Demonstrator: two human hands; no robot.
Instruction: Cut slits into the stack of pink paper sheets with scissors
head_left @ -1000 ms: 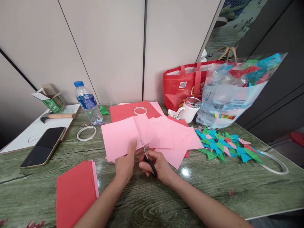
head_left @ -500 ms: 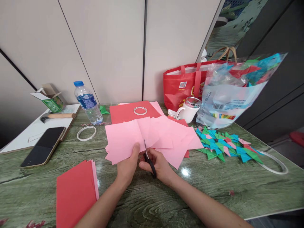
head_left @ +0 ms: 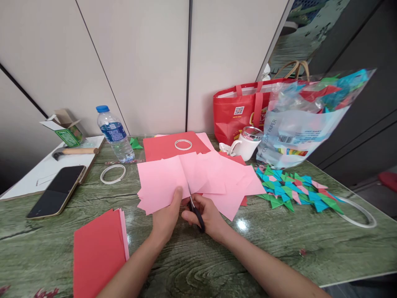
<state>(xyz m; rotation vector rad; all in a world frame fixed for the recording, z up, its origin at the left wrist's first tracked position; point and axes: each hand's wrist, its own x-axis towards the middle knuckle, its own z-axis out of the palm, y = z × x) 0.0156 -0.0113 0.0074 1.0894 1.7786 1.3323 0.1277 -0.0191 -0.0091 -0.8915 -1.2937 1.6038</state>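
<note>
My left hand (head_left: 167, 217) grips a small stack of pink paper (head_left: 161, 178), thumb on top and the other fingers hidden beneath. Black-handled scissors (head_left: 197, 216) are in my right hand (head_left: 209, 217), their blades pointing away from me at the stack's right side. The blades look nearly closed, and part of them is hidden by the paper. Loose pink sheets (head_left: 231, 203) lie fanned out just beyond and to the right of the scissors. Behind the stack rests red paper (head_left: 161, 145) with a roll of white tape (head_left: 183, 145) on it.
Folded red paper (head_left: 96, 252) lies at front left, near a phone (head_left: 56, 191). A water bottle (head_left: 114, 134), hammer (head_left: 76, 151) and another tape roll (head_left: 113, 174) stand or lie behind. At right are folded paper pieces (head_left: 288, 188), a mug (head_left: 248, 145), a red bag (head_left: 228, 120) and a plastic bag (head_left: 288, 136).
Almost nothing differs. The scissors blades have closed slightly at the pink paper's edge, while both hands stay in the same place.
</note>
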